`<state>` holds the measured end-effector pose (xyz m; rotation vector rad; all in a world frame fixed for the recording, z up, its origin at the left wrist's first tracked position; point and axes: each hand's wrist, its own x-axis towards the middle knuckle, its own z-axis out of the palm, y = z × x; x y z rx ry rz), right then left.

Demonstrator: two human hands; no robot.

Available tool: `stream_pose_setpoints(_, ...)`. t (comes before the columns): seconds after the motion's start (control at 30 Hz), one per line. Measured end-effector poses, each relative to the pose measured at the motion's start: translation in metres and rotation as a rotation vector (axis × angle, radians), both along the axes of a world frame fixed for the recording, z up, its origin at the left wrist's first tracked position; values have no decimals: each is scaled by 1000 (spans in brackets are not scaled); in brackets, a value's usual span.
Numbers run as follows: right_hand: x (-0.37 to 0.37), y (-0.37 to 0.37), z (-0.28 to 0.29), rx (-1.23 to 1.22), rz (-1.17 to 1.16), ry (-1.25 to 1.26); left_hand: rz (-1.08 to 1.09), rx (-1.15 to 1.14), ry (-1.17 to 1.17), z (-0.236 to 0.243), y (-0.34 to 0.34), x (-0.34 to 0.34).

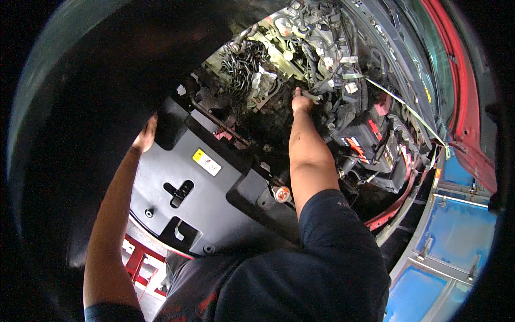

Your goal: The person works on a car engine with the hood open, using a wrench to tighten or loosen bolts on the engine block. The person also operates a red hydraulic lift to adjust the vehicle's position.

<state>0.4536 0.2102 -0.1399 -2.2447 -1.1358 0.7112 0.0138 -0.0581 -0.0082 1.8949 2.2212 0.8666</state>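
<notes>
My right hand (302, 101) reaches deep into the engine bay, beside the engine block (279, 53). Its fingers look curled together, and what they hold, if anything, is too small to make out. A short pale piece (316, 99) lies right by the knuckles. On the left, my left hand (146, 135) rests with fingers stretched out at the edge of the black plastic radiator cover (171, 155), partly in dark shadow. Loose dark hoses and wires (241, 59) lie to the left of the engine.
A car battery (365, 140) sits right of my right arm. In front is the radiator cap (281, 194). A thin pale rod (402, 102) slants along the right side near the red fender (472, 161). Blue panels (456, 225) stand beyond. The dark raised hood (96, 80) fills the upper left.
</notes>
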Motion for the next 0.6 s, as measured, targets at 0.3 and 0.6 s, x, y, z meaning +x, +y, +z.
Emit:
stream_pose_setpoints(0.3, -23, -15, -70, 484, -108, 107, -114, 96, -115, 17, 17, 10)
stream_pose_setpoints(0.6, -15, 11, -98, 766, -160, 24, -145, 44, -119, 28, 20, 24)
